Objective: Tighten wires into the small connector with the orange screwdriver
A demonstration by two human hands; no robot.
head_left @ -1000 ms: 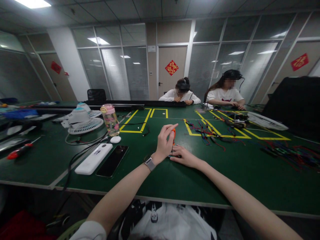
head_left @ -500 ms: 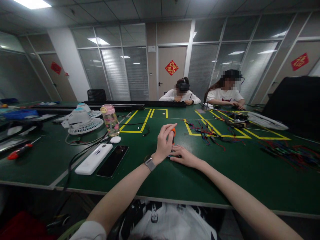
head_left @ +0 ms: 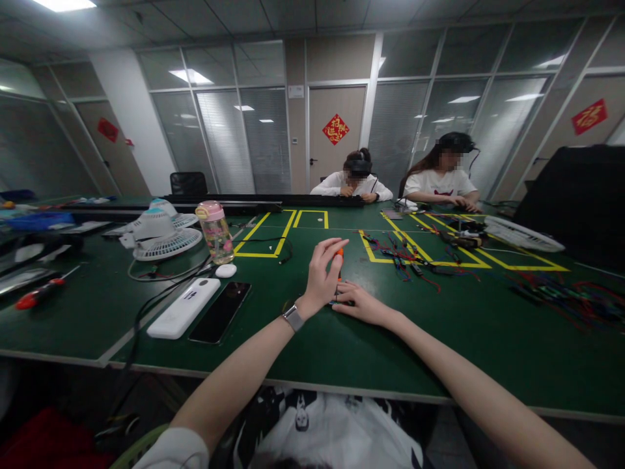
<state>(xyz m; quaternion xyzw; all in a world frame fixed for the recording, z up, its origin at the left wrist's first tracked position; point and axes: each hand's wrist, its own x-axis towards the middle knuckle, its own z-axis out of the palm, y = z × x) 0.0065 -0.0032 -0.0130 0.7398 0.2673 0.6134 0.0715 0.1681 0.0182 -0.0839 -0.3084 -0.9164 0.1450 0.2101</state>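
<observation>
Two bare forearms reach forward over the near edge of a dark green worktop (head_left: 342, 365). The left hand (head_left: 319, 277), with a watch at the wrist, is curled around a small screwdriver (head_left: 339, 256) with an orange handle, held upright with its thin shaft pointing down; only a sliver of orange shows between the fingers. The right hand (head_left: 361, 303) lies low on the worktop, fingers pressed on a small dark part (head_left: 342, 302) just under the screwdriver's tip; the part is too small to make out. To the left lie a black phone (head_left: 221, 311) and a white power bank (head_left: 183, 307), side by side. Farther back stand a clear bottle (head_left: 215, 232) with a pink lid and a white fan (head_left: 159, 233). Coloured wires (head_left: 405, 260) lie scattered over yellow tape lines to the right. Two people sit at the far side.
</observation>
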